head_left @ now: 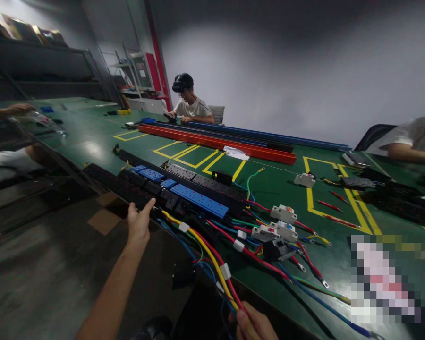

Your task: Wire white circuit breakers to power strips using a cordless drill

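My left hand (139, 222) reaches out to the near edge of a long black power strip assembly (127, 186) with blue socket modules (198, 200); its forefinger points at the strip and the other fingers are curled in. My right hand (254, 326), at the bottom edge, is closed on a bundle of red and yellow wires (216, 262) that runs up to the strip. Several white circuit breakers (276, 226) lie among loose coloured wires to the right.
The green workbench (92, 137) carries yellow tape markings, long red and blue rails (216, 139) and more black strips (393, 193) at right. A person sits at the far end, other people's arms show at the left and right edges.
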### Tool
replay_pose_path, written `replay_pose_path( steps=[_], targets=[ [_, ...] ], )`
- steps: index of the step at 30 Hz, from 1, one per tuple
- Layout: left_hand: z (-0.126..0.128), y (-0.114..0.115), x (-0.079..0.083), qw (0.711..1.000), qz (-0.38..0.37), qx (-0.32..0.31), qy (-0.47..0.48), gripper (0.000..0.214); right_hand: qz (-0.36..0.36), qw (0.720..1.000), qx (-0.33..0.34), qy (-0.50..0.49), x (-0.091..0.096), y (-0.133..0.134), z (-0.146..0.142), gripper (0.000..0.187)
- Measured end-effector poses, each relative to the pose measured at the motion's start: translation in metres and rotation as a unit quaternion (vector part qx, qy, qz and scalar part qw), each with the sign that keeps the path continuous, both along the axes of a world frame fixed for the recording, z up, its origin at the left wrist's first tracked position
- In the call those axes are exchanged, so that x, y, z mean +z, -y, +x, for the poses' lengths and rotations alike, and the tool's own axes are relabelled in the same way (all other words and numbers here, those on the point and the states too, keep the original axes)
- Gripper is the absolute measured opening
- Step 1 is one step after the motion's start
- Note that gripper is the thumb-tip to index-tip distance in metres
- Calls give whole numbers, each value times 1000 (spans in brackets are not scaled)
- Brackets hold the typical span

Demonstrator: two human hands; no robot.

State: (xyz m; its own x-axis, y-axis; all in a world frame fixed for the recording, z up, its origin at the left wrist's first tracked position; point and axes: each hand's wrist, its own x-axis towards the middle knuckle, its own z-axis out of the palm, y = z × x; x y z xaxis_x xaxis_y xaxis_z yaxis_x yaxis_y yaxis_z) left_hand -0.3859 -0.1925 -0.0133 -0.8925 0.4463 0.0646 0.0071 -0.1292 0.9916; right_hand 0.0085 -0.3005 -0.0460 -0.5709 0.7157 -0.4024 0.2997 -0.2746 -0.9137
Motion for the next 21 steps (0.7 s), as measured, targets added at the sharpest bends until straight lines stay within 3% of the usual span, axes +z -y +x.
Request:
replay_pose_path(
  steps=[6, 10, 13, 17, 21],
  targets=[
    [-17, -15, -2, 984, -135, 36, -115, 82, 81, 991, 63, 87, 20, -7, 21, 68],
    [-25, -25, -5, 963, -213, 59, -157, 100, 173, 967, 75, 172, 35, -11, 30, 47],
    [-28, -32, -8, 948, -260, 61, -170, 110, 211, 946, 137, 206, 47, -17, 28, 33],
    [-34, -33, -10, 930, -314, 42, -186, 118, 212, 919, 180, 278, 56, -22, 20, 25],
    [-41, -25, -9, 897, -395, -1, -198, 115, 191, 932, 147, 272, 53, -17, 20, 24]
  ],
)
